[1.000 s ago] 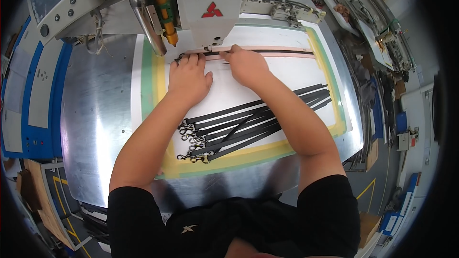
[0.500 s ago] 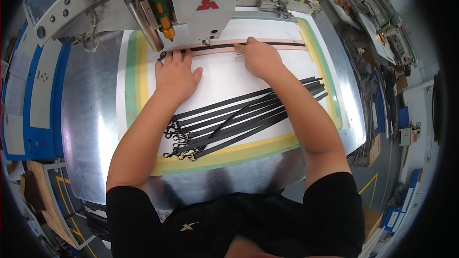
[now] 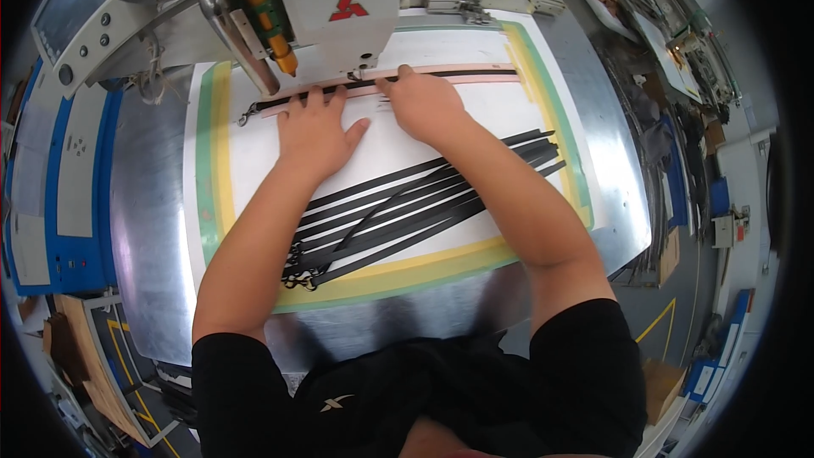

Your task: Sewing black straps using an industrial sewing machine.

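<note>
A black strap [image 3: 479, 74] with a metal snap hook [image 3: 247, 116] at its left end lies along a pink strip [image 3: 504, 79], under the machine's white head [image 3: 339, 8]. My left hand [image 3: 314, 129] is open, its fingers spread and fingertips resting on the strap left of the head. Beside the head, my right hand [image 3: 424, 104] has its fingers curled, with index finger and thumb on the strap. Nearer me, several black straps [image 3: 407, 199] lie in a loose fan, their snap hooks [image 3: 301, 276] bunched at the left.
A white sheet [image 3: 246, 153], edged with green and yellow tape, covers part of the metal table [image 3: 153, 203]. A brass-coloured nozzle [image 3: 275, 42] and metal tube [image 3: 246, 42] hang left of the head. A blue-and-white cabinet [image 3: 80, 178] stands at the left.
The view has shifted, moving the sheet and machine leftward in the picture. My left hand sits farther right along the strap, uncovering its snap hook. My right hand has moved slightly left, closer to it.
</note>
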Demonstrator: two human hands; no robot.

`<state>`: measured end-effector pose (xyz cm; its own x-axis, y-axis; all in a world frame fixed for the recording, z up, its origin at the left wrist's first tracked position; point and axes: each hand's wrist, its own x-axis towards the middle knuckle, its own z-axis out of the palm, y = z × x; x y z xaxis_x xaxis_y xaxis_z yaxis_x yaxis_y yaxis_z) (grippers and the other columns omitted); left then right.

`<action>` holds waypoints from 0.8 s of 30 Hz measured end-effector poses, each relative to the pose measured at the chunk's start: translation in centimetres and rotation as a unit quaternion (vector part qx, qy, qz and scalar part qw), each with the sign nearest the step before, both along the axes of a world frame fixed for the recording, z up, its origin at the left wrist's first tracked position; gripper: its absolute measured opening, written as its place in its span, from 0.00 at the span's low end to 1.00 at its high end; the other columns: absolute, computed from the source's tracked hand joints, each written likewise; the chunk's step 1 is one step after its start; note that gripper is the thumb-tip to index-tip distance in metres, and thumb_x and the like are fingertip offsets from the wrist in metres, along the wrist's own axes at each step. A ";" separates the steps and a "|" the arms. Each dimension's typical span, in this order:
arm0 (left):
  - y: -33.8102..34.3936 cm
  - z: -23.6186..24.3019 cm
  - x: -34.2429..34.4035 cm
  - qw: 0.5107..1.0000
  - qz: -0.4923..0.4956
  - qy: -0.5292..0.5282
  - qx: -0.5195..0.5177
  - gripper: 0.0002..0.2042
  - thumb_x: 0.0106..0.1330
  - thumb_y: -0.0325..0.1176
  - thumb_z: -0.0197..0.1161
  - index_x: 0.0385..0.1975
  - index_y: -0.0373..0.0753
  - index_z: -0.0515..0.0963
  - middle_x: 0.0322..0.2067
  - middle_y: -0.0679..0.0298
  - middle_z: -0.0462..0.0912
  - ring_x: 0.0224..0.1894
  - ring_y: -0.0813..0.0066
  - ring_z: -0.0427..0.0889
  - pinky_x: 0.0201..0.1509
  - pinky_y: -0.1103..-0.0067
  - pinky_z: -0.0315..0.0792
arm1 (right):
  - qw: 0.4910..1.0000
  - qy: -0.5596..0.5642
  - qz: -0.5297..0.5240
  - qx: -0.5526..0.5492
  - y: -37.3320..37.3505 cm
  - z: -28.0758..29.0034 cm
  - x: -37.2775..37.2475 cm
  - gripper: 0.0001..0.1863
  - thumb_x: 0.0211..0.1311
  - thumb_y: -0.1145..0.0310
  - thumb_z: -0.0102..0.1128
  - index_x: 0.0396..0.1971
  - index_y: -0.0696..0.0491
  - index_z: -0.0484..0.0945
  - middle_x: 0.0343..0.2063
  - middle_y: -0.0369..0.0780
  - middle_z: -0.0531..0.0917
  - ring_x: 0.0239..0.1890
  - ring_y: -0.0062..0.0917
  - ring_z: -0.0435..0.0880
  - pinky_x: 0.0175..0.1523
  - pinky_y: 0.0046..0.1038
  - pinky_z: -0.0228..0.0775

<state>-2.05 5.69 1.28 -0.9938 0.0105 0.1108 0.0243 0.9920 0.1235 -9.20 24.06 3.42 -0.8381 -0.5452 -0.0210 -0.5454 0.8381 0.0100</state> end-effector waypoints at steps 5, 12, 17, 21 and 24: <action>-0.6 0.3 0.1 0.999 0.029 -0.035 -0.021 0.34 0.71 0.60 0.60 0.72 0.51 0.71 0.71 0.50 0.69 0.70 0.43 0.70 0.70 0.50 0.65 | 1.000 -0.029 -0.005 -0.006 1.1 0.4 0.2 0.26 0.72 0.71 0.48 0.68 0.42 0.77 0.52 0.46 0.81 0.49 0.40 0.89 0.50 0.40 0.84; 0.1 1.2 0.3 0.999 0.030 -0.034 -0.002 0.32 0.70 0.58 0.62 0.70 0.48 0.73 0.68 0.48 0.71 0.70 0.43 0.70 0.70 0.50 0.66 | 0.995 -0.052 -0.082 0.009 7.7 1.6 -1.5 0.28 0.73 0.75 0.47 0.68 0.36 0.78 0.56 0.44 0.80 0.54 0.39 0.86 0.56 0.40 0.81; 1.2 0.9 -0.6 0.999 0.037 -0.040 0.001 0.34 0.70 0.59 0.62 0.71 0.45 0.72 0.68 0.47 0.71 0.71 0.46 0.70 0.70 0.51 0.65 | 0.997 -0.047 -0.054 0.014 7.7 1.3 -2.0 0.29 0.71 0.76 0.48 0.68 0.37 0.77 0.55 0.44 0.80 0.54 0.39 0.86 0.57 0.40 0.81; 4.2 1.1 -1.4 0.999 0.004 -0.037 -0.010 0.35 0.69 0.60 0.62 0.71 0.45 0.72 0.69 0.48 0.70 0.70 0.48 0.71 0.70 0.52 0.66 | 0.998 -0.043 -0.047 0.014 7.3 1.2 -1.8 0.29 0.71 0.76 0.49 0.68 0.39 0.77 0.53 0.44 0.80 0.54 0.40 0.86 0.56 0.40 0.81; 6.0 0.7 -2.0 1.000 -0.008 -0.021 -0.009 0.36 0.69 0.61 0.61 0.71 0.44 0.72 0.68 0.52 0.71 0.70 0.51 0.71 0.70 0.53 0.65 | 0.999 -0.036 -0.028 0.011 6.9 1.2 -1.7 0.28 0.71 0.75 0.49 0.68 0.40 0.77 0.53 0.45 0.80 0.53 0.39 0.87 0.54 0.40 0.82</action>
<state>-4.03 11.64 2.01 -0.9972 0.0280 0.0696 0.0354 0.9936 0.1071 -10.86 30.96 4.62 -0.8635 -0.4956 -0.0934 -0.4971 0.8677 -0.0080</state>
